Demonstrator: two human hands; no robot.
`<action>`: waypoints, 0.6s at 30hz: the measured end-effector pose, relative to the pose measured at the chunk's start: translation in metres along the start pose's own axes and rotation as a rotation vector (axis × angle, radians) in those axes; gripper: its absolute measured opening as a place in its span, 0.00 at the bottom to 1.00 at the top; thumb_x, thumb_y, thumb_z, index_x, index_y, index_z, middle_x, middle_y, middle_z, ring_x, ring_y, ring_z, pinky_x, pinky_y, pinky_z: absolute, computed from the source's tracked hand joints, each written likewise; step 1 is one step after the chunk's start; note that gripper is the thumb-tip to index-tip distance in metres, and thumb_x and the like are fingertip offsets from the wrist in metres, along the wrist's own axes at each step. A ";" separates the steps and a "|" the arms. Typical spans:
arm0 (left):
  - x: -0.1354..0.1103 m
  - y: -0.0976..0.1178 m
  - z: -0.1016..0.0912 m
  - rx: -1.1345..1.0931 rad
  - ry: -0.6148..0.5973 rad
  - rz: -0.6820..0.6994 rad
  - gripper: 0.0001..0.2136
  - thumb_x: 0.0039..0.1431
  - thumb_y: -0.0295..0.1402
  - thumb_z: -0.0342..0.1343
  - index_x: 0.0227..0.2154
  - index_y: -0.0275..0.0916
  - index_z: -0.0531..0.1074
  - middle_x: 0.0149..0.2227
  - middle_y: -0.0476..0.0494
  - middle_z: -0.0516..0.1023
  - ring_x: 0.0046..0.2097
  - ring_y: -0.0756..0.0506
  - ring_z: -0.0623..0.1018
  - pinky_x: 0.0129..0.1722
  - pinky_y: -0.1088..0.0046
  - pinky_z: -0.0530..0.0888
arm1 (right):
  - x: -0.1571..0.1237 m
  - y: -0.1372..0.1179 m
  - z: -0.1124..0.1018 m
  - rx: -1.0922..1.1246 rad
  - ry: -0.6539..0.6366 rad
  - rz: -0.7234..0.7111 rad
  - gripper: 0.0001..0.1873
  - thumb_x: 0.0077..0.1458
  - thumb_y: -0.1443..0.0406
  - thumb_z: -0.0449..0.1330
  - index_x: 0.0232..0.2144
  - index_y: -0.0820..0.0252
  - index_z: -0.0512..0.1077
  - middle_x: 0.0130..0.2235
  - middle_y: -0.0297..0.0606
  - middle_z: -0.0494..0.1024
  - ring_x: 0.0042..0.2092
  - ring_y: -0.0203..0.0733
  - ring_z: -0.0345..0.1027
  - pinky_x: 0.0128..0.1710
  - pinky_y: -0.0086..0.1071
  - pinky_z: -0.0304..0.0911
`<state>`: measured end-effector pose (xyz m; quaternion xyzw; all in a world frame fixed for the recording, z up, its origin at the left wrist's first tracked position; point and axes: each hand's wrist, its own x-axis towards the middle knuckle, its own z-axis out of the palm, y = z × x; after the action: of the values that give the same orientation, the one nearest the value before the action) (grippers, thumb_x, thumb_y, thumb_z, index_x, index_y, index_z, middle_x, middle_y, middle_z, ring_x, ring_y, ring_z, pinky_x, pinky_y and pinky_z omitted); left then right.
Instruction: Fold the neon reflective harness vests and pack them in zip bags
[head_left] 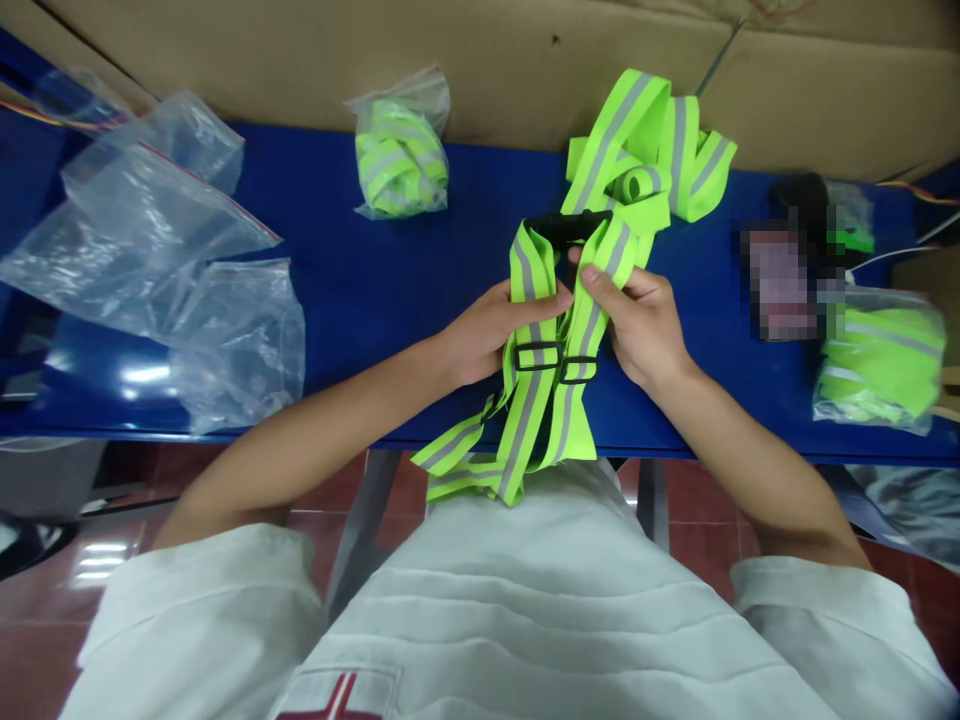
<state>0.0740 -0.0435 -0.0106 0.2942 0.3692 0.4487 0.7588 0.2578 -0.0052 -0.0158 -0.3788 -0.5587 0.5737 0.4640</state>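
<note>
Both hands grip neon yellow-green reflective straps [613, 250] with a grey stripe down the middle. My left hand [499, 325] is closed round the left strap, its thumb lying across the front. The right strap is pinched by my right hand [637, 315], thumb on top. Above the hands a black buckle [568, 228] joins the two straps. Below them sit two black slide adjusters [538, 356], side by side. Loose strap ends hang over the table's near edge against the white shirt, and more webbing lies in loops beyond the buckle.
Clear plastic zip bags [150, 240] lie at the left of the blue table [337, 290]. A bagged strap bundle [401, 155] stands at the back, another bagged bundle [881, 360] at the right. Cardboard [487, 60] walls the far edge. A blurred-out item [784, 280] lies near the right bundle.
</note>
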 end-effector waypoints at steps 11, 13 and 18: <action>0.002 0.001 -0.009 0.320 -0.248 0.114 0.17 0.59 0.41 0.73 0.49 0.42 0.85 0.53 0.44 0.83 0.54 0.43 0.80 0.55 0.71 0.76 | 0.000 -0.002 -0.003 0.001 -0.060 0.082 0.12 0.56 0.51 0.74 0.36 0.50 0.85 0.44 0.31 0.86 0.51 0.45 0.81 0.54 0.40 0.76; 0.001 0.000 -0.007 0.344 -0.229 0.157 0.15 0.60 0.41 0.71 0.48 0.43 0.85 0.54 0.44 0.83 0.57 0.42 0.79 0.57 0.71 0.75 | 0.002 -0.005 -0.008 -0.101 -0.099 0.128 0.19 0.57 0.46 0.72 0.29 0.54 0.82 0.36 0.32 0.84 0.41 0.42 0.81 0.45 0.37 0.76; 0.000 0.003 -0.008 0.384 -0.132 0.201 0.13 0.61 0.41 0.71 0.45 0.41 0.85 0.50 0.44 0.85 0.53 0.42 0.81 0.56 0.68 0.76 | 0.009 -0.025 -0.031 -0.677 0.078 -0.175 0.29 0.63 0.42 0.65 0.21 0.56 0.74 0.25 0.34 0.75 0.32 0.39 0.73 0.37 0.35 0.70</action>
<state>0.0658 -0.0411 -0.0124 0.4973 0.3663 0.4232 0.6629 0.2877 0.0108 0.0072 -0.4835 -0.7294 0.2988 0.3806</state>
